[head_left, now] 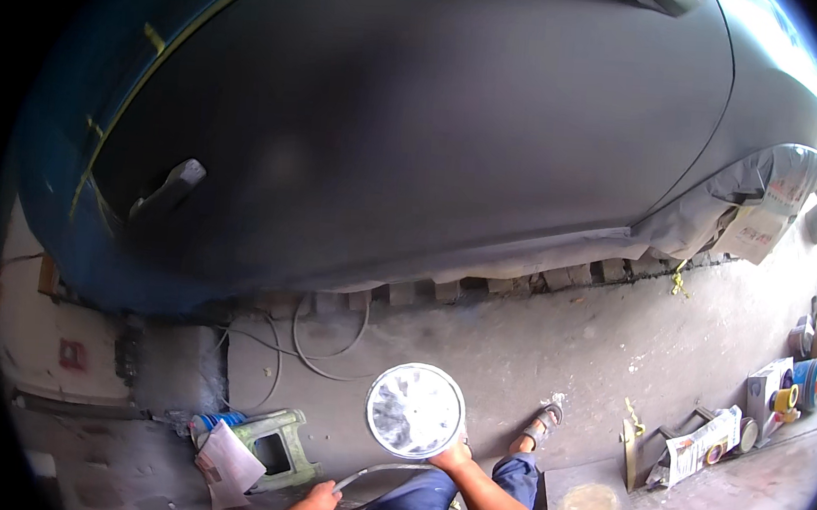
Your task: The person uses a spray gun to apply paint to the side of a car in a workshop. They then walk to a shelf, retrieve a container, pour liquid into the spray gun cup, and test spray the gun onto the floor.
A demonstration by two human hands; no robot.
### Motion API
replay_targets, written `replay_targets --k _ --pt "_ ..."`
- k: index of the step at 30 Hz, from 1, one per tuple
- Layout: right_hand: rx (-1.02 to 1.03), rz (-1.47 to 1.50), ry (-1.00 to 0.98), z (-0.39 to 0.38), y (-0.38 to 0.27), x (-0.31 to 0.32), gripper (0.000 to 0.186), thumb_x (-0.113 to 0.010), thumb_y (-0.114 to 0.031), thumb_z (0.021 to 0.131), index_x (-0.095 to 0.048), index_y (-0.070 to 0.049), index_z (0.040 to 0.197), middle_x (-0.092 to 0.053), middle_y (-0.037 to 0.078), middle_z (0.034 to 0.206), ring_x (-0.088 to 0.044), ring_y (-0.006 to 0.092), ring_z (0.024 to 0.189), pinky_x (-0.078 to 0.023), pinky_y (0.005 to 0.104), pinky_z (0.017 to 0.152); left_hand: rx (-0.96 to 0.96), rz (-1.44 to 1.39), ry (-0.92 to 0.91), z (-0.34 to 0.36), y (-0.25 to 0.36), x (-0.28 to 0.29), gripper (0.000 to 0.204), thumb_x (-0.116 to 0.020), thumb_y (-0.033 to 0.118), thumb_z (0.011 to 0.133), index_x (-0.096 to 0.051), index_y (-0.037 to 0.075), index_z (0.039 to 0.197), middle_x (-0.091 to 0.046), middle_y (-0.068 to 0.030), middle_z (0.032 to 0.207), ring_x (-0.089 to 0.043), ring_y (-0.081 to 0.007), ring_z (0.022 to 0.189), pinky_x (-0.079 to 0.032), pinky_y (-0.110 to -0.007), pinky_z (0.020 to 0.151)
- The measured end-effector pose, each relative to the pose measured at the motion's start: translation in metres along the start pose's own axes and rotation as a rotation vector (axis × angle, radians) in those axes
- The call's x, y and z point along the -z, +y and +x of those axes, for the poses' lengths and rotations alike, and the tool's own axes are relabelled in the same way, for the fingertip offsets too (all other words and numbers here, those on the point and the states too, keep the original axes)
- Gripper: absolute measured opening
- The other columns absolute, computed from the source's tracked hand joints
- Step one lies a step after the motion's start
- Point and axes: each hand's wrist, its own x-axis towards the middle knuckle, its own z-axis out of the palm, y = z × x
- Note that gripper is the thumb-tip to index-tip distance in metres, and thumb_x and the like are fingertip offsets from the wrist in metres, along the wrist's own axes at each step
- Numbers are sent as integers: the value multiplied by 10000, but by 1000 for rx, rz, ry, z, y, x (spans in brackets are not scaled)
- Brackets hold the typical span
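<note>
In my right hand (452, 455) is what looks like a paint spray gun, seen from above. Its round cup lid (415, 411) is whitish with silver-grey smears and hides the gun's body and most of my fingers. A grey air hose (384, 467) curves from beside that hand toward the lower left. My left hand (323, 498) is closed around this hose, low and left of the cup. Beyond both hands stands a car side panel (417, 132) in dull dark grey, with a door handle (172, 186) at its left. The cup is apart from the panel.
Masking paper (762, 209) covers the wheel area at right. A pale green stool (286, 445) with paper and a blue can stands lower left. Hose loops (324, 372) lie on the concrete floor. Cans and boxes (778, 395) line the right side, near a flat board (590, 505).
</note>
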Motion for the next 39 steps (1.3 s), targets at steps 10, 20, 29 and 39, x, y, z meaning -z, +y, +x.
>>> replay_targets --k 10,20,29,39 --pt "-446 415 1102 -38 -23 163 251 -540 -288 930 -586 -109 1099 -578 -2 746 -461 45 567 -341 196 436 -89 -199 35 12 -5 -33 372 -530 345 874 -542 23 1060 -597 -233 1080 -551 -391 1051 -444 -477 873" --pt "102 -877 -93 -11 -119 43 105 -517 -120 851 -541 -52 928 -561 24 814 -536 135 666 -453 330 630 21 -120 -7 13 -55 -36 440 -527 362 847 -554 20 1122 -592 -227 1124 -564 -375 1060 -453 -444 905" --pt "-194 291 566 14 -205 103 121 -488 -187 920 -509 -124 1022 -518 -6 765 -487 91 654 -428 250 559 117 -326 102 16 -80 -25 401 -530 338 825 -579 26 1072 -596 -229 1109 -574 -373 1041 -455 -439 901" --pt "-397 331 1111 -67 -203 185 305 -516 -313 947 -494 -158 1208 -573 -1 765 -488 48 610 -368 202 466 -91 -188 29 34 -1 9 475 -553 399 836 -571 17 1118 -581 -219 1155 -541 -363 1102 -432 -428 947"
